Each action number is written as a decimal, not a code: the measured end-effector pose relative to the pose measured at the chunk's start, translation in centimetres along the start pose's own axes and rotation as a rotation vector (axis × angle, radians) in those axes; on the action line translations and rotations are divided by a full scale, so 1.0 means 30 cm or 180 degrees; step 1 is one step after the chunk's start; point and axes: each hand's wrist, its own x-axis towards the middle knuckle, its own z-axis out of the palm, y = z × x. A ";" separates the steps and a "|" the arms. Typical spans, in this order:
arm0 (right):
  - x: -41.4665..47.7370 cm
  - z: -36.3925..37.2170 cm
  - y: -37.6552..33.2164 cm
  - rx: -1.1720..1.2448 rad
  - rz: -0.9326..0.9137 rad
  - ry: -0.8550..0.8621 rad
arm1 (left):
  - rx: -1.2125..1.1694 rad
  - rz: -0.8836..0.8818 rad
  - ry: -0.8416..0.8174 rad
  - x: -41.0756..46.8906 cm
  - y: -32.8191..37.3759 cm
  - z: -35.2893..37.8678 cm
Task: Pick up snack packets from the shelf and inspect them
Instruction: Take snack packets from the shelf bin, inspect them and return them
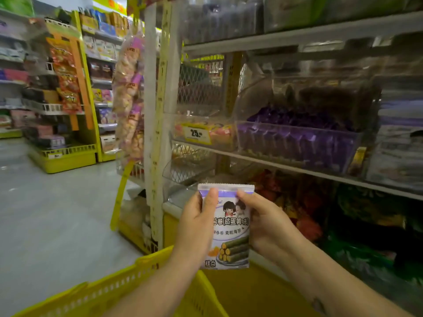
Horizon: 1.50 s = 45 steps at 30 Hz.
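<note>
The left hand [196,227] laid its thumb over the start of the snack packet [231,227]'s printed title, while the fingers of that hand and of the right hand [266,225] stayed out of sight behind it. The yellow basket [109,291] ran off the bottom edge. Blur left the purple packets [297,143] on the shelf [274,163] unreadable; the price tag [197,133]'s smaller figures were illegible.

Pale grey floor [52,213], yellow-framed racks [62,160] across the aisle
</note>
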 end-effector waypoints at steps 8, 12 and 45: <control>0.085 -0.031 0.072 0.0404 0.0198 0.0030 | -0.0640 -0.0710 0.0318 0.053 -0.066 -0.032; 0.079 -0.063 0.071 -0.0013 0.0077 -0.0163 | -0.0939 -0.0828 0.0339 0.072 -0.068 -0.033; 0.008 -0.091 0.107 -0.2327 -0.0332 0.0517 | 0.1427 -0.0017 -0.0661 0.011 -0.130 0.009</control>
